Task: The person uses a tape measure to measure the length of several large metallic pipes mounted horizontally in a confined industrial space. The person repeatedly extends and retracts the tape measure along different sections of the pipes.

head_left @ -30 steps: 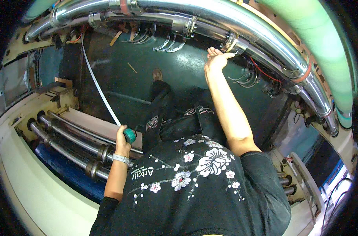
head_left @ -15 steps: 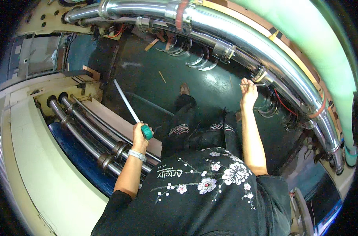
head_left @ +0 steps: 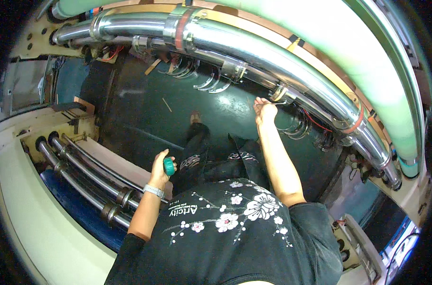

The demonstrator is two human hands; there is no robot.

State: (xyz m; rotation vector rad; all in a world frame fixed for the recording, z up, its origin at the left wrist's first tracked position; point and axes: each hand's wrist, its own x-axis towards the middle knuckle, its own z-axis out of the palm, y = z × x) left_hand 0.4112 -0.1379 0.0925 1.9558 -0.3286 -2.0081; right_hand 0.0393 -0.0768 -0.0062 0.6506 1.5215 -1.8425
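Down at the left we see the dark ribbed pipes with round couplings (head_left: pixel 90 183) running beside the cream-coloured ledge (head_left: pixel 31 228), much as they lay a second ago. Just right of them our left hand (head_left: pixel 160 167) is wrapped in a closed fist round the round green handle of a hand tool (head_left: pixel 169 166). A second ago a long pale blade or strip rose from that handle toward the upper pipes; half a second ago it showed shorter, and now we can make out none of it, only the green knob near our hip. Whether it has drawn in or merely turned away from the camera, we cannot tell.

Further right, beyond the black flower-printed shirt (head_left: pixel 235 228), our right hand (head_left: pixel 265 110) has come down from the higher point it touched earlier. Its fingers are bunched together against a small bright metal clamp fitting (head_left: pixel 281 93) under the big polished steel pipe (head_left: pixel 254 54), seemingly pinching it, though the grip is too small to read surely.

We judge that the work has passed from the long strip to this clamp, with the tool held idle at our side.
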